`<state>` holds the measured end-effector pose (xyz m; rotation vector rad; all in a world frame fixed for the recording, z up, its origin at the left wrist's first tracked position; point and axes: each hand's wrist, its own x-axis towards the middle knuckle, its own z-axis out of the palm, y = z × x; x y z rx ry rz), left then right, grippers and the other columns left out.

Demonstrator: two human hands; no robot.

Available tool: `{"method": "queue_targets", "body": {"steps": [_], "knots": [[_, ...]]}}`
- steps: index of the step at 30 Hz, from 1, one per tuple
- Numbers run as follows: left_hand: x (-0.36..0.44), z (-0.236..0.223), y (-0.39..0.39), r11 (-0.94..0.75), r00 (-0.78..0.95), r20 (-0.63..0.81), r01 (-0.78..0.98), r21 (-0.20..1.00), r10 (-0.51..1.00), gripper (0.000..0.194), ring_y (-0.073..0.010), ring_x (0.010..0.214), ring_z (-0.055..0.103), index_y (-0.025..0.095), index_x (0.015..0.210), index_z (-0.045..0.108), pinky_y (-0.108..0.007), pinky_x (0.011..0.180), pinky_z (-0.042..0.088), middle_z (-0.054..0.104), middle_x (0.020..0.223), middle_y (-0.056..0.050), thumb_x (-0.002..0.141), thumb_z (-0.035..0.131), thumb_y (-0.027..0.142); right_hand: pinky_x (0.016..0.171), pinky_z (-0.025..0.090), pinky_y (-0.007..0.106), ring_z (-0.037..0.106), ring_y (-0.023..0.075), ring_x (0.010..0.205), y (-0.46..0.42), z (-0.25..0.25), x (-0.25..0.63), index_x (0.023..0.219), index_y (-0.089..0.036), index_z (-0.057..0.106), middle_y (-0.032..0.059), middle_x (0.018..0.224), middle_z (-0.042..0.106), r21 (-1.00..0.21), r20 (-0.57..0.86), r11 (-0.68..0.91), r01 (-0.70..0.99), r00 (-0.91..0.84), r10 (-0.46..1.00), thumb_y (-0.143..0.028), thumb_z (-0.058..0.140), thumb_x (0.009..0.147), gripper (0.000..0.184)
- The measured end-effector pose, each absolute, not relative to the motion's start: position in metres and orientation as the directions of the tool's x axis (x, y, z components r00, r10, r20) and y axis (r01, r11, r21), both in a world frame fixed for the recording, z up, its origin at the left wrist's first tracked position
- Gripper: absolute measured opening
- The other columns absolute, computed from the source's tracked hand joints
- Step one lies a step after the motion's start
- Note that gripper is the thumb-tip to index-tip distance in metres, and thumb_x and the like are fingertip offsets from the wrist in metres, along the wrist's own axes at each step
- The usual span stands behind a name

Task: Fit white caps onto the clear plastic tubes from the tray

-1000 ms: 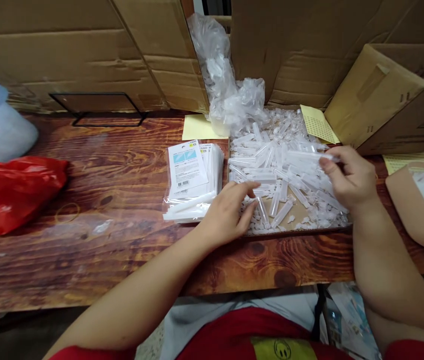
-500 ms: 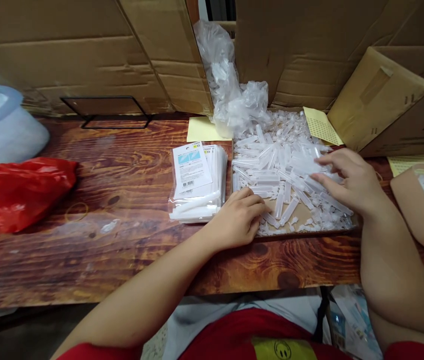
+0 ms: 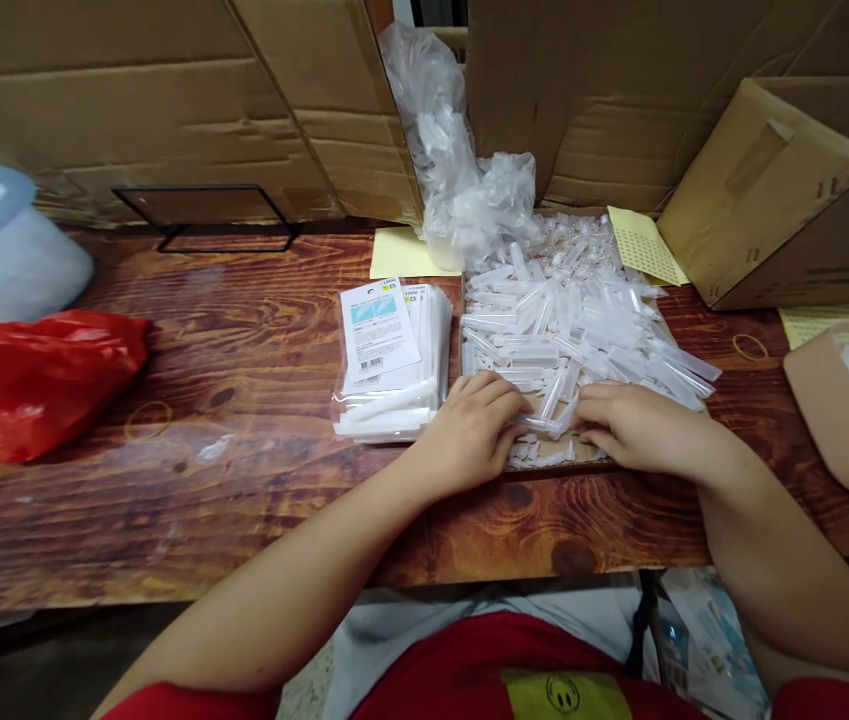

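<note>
A shallow cardboard tray (image 3: pixel 595 462) holds a heap of small clear plastic tubes (image 3: pixel 536 350) and smaller translucent bits. At its front left corner my left hand (image 3: pixel 473 432) is closed, its fingertips on a clear plastic tube (image 3: pixel 542 424) lying crosswise. My right hand (image 3: pixel 638 428) faces it from the right, fingers curled together at the tray's front; what they pinch is mostly hidden. Left of the tray, close to my left hand, lies a stack of printed cards in clear sleeves (image 3: pixel 383 345), with white strips showing at the bottom.
A red plastic bag (image 3: pixel 49 375) and a translucent tub (image 3: pixel 4 250) stand at the left. Behind the tray is a crumpled clear bag (image 3: pixel 461 190). An open cardboard box (image 3: pixel 761 190) and a tan container (image 3: pixel 829 420) are on the right. A black wire stand (image 3: pixel 206 220) is at the back.
My right hand has moved left and toward me, from over the heap to the tray's front edge near my left hand, its fingers now curled. My left hand has stayed nearly in place.
</note>
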<state>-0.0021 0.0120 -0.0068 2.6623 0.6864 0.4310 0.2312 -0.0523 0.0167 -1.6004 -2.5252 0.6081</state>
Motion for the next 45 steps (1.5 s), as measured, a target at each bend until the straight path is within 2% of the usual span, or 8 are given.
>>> {"method": "queue_targets", "body": {"steps": [3,8,13,17,28,32,39,45], "knots": [[-0.003,-0.01,0.012,-0.796,0.799,0.279,0.36,0.487,0.533,0.017,-0.0242,0.104,0.057,0.015,0.107,0.057,-0.041,0.094,0.045,0.066,0.106,-0.011,0.096,0.046,0.022,0.068,0.046,0.033,0.058,0.0203,0.074,-0.055,0.024,0.232,0.078,-0.019,0.06,0.0052,0.079,0.062,-0.405,0.034,0.405,0.82,-0.43,0.902,-0.011,0.058,0.078,0.008],[-0.006,-0.006,0.007,-0.686,0.778,0.252,0.292,0.666,0.576,0.02,-0.0213,0.097,0.062,0.018,0.113,0.049,-0.036,0.086,0.05,0.065,0.105,-0.01,0.101,0.039,0.031,0.065,0.05,0.032,0.059,0.0181,0.072,-0.058,0.028,0.227,0.085,-0.024,0.06,0.0028,0.081,0.062,-0.65,0.456,0.471,0.597,-0.189,0.869,-0.017,0.063,0.081,0.008],[-0.008,-0.002,0.005,-0.586,0.755,0.231,0.239,0.775,0.614,0.019,-0.0189,0.088,0.059,0.02,0.109,0.046,-0.033,0.081,0.048,0.062,0.099,-0.007,0.1,0.038,0.035,0.073,0.056,0.037,0.066,0.0214,0.081,-0.055,0.017,0.209,0.085,-0.024,0.065,0.006,0.085,0.069,-0.746,0.561,0.527,0.406,-0.043,0.827,-0.018,0.068,0.08,0.008],[-0.008,-0.001,0.008,-0.508,0.729,0.211,0.212,0.834,0.651,0.019,-0.0157,0.077,0.054,0.02,0.098,0.046,-0.03,0.073,0.045,0.056,0.086,-0.002,0.1,0.039,0.037,0.073,0.057,0.036,0.068,0.02,0.08,-0.054,0.012,0.2,0.079,-0.023,0.067,0.006,0.084,0.072,-0.761,0.57,0.538,0.362,-0.023,0.821,-0.015,0.072,0.079,0.009],[-0.007,-0.001,0.01,-0.459,0.713,0.194,0.198,0.866,0.674,0.017,-0.0155,0.08,0.054,0.02,0.094,0.046,-0.03,0.075,0.045,0.059,0.089,-0.002,0.097,0.044,0.036,0.08,0.06,0.039,0.073,0.0221,0.084,-0.057,0.014,0.198,0.083,-0.024,0.075,0.006,0.088,0.077,-0.761,0.546,0.471,0.445,0.049,0.836,-0.018,0.072,0.083,0.007],[-0.005,-0.001,0.008,-0.437,0.691,0.21,0.169,0.883,0.691,0.017,-0.0154,0.08,0.054,0.021,0.091,0.046,-0.03,0.075,0.044,0.059,0.088,-0.002,0.097,0.044,0.036,0.082,0.061,0.037,0.073,0.021,0.086,-0.056,0.011,0.192,0.082,-0.023,0.075,0.0044,0.088,0.078,-0.856,0.464,0.411,0.313,0.118,0.878,-0.022,0.074,0.083,0.003],[-0.002,-0.004,0.001,-0.471,0.648,0.262,0.17,0.866,0.715,0.015,-0.0153,0.078,0.055,0.021,0.09,0.044,-0.03,0.073,0.045,0.059,0.086,-0.002,0.097,0.043,0.034,0.068,0.064,0.032,0.073,0.0176,0.071,-0.058,0.006,0.175,0.081,-0.022,0.075,0.0029,0.084,0.078,-0.954,0.298,0.276,0.118,0.274,0.914,-0.033,0.078,0.08,0.011],[0.004,-0.008,0.003,-0.587,0.641,0.318,0.258,0.768,0.699,0.013,-0.0173,0.076,0.058,0.021,0.094,0.043,-0.031,0.07,0.045,0.06,0.085,-0.003,0.097,0.043,0.034,0.069,0.061,0.032,0.072,0.0189,0.072,-0.051,0.013,0.196,0.079,-0.02,0.075,0.0042,0.08,0.077,-0.93,0.277,0.225,0.29,0.153,0.949,-0.038,0.079,0.077,0.018]]}}
